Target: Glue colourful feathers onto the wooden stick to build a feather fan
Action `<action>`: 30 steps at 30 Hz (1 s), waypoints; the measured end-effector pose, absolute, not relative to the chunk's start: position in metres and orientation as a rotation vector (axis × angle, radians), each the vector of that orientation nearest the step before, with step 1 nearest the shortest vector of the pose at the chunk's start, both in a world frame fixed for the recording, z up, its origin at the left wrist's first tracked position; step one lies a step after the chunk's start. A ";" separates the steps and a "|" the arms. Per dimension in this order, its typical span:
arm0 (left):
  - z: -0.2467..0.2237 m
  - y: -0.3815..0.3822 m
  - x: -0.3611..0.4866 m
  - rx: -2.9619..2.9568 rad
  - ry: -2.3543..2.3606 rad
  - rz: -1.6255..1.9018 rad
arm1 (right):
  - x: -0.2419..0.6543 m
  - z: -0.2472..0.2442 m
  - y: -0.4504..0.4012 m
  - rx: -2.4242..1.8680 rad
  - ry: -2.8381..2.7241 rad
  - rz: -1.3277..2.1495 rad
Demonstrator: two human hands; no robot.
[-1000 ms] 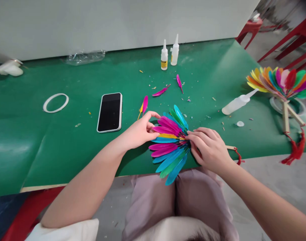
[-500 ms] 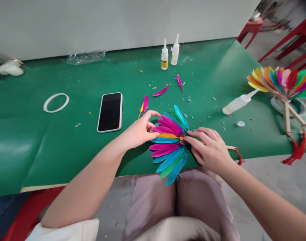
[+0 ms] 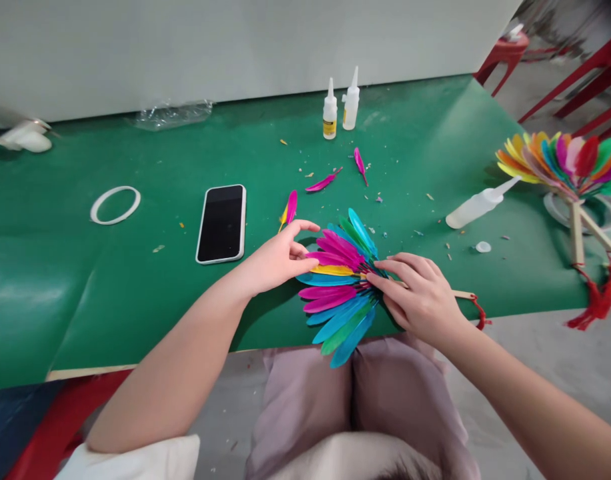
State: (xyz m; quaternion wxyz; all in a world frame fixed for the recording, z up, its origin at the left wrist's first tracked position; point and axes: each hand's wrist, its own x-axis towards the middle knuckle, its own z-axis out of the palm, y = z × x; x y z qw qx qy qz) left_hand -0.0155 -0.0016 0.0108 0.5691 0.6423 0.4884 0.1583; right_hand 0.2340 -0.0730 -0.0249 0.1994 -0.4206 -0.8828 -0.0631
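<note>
A feather fan (image 3: pixel 343 325) with pink, blue and green feathers lies spread near the table's front edge. My right hand (image 3: pixel 420 290) is closed over its base, fingertips pressing where the quills meet. Its wooden handle (image 3: pixel 463 294) and red tassel (image 3: pixel 480 313) stick out beyond that hand. At the fan's outer edge, my left hand (image 3: pixel 280 259) has its thumb against the tip of a yellow feather (image 3: pixel 335 270), other fingers curled behind and the index finger stretched out. The yellow quill runs in under my right fingertips.
Loose pink feathers (image 3: pixel 323 182) and scraps lie beyond the fan. Two upright glue bottles (image 3: pixel 329 120) stand at the back; another bottle (image 3: pixel 473 208) lies tilted at right, near a finished-looking fan (image 3: pixel 575 163). A phone (image 3: pixel 221 223) and a white ring (image 3: pixel 115 205) lie left.
The left thumb has shifted slightly up along the yellow feather's tip. My right hand stays on the fan's base. The whole view has moved slightly.
</note>
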 end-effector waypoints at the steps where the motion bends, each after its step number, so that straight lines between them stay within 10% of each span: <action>1: 0.012 -0.002 -0.016 1.494 1.135 0.373 | 0.234 -0.025 -0.073 -1.176 -2.468 -0.173; 30: 0.006 -0.007 -0.002 1.886 1.393 0.487 | 0.234 -0.026 -0.072 -1.171 -2.465 -0.181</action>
